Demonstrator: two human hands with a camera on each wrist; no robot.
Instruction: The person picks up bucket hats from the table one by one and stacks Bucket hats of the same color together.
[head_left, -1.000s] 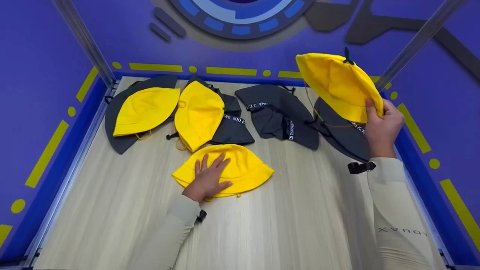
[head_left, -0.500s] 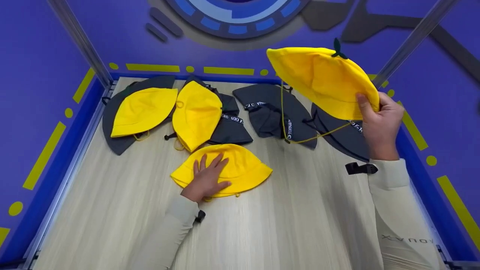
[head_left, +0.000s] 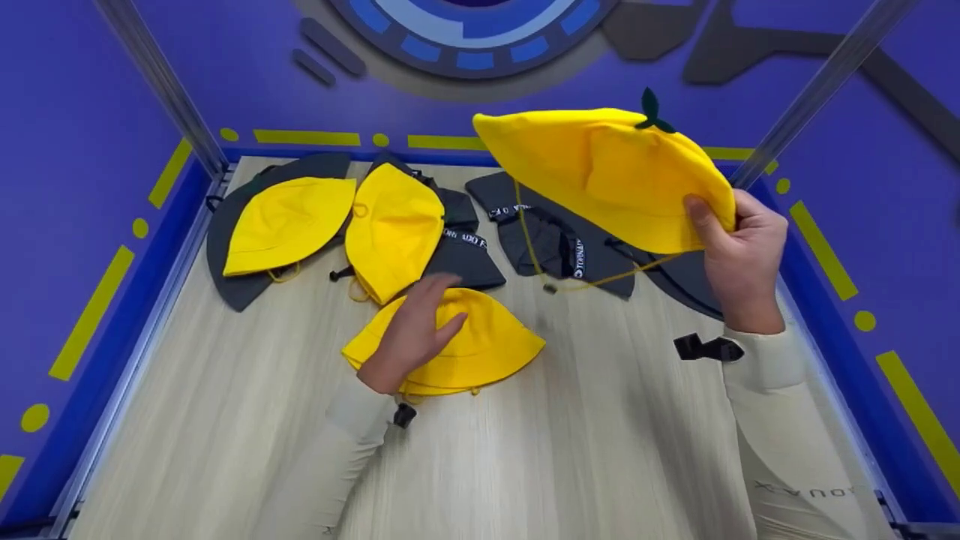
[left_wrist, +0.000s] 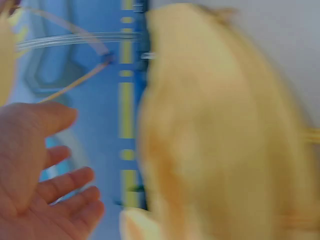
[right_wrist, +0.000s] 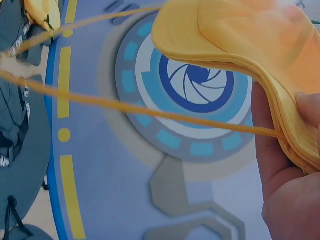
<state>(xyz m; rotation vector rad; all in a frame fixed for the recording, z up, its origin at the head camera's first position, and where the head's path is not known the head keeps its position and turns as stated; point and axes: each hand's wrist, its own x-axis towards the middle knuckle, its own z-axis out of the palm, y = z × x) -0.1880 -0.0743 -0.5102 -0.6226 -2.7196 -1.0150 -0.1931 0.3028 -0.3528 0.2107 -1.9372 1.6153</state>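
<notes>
My right hand (head_left: 746, 266) pinches the brim of a yellow bucket hat (head_left: 630, 176) with a green leaf sprout on its crown. The hat is held up in the air, folded flat, and its thin yellow cord (right_wrist: 150, 114) hangs in a loop. In the right wrist view the thumb lies on one side of the brim and fingers on the other. Just over another folded yellow hat (head_left: 487, 341) on the table is my left hand (head_left: 411, 334), its thumb apart from its fingers. That hand looks raised off the cloth in the left wrist view, where the yellow hat (left_wrist: 215, 120) is blurred.
Two more yellow hats (head_left: 291, 225) (head_left: 396, 232) lie on dark grey hats at the back left. Further grey hats (head_left: 491, 187) lie at the back right, partly behind the raised hat. Blue panels and metal posts (head_left: 161, 82) enclose the wooden table (head_left: 525, 465).
My right hand has carried the raised yellow hat leftward, and its cord has swung left. The left hand has come up from lying flat on the front hat.
</notes>
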